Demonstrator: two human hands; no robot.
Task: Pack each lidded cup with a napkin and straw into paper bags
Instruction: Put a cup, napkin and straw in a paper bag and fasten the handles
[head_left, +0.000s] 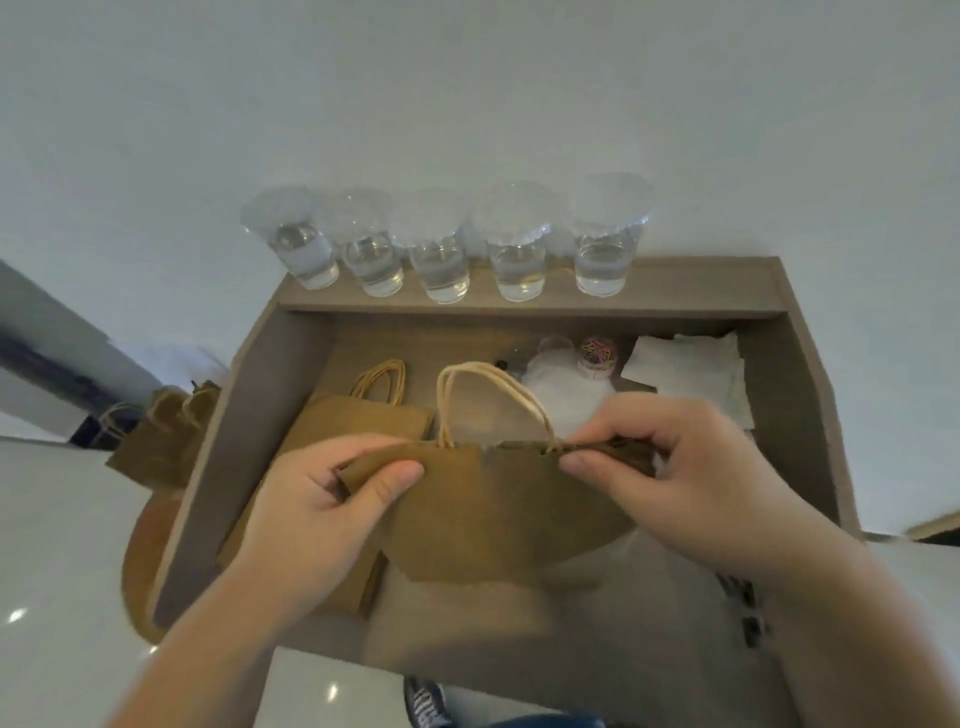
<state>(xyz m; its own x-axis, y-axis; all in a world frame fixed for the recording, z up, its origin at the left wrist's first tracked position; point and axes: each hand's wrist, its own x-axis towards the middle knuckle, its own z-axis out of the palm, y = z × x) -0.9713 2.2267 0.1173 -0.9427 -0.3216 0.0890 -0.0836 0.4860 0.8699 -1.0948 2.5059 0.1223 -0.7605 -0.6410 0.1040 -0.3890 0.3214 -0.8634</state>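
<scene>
A brown paper bag with pale rope handles is held up over the desk. My left hand pinches its upper left corner and my right hand pinches the right part of its top edge. Several clear lidded cups holding water stand in a row on the raised back ledge. A stack of white napkins lies at the back right. Flat paper bags lie under my left hand. I cannot pick out any straws.
The wooden desk has raised side walls. A small tub of coloured clips and a clear plastic bag sit behind the held bag. More brown bags stand on the floor at left. A shoe shows below.
</scene>
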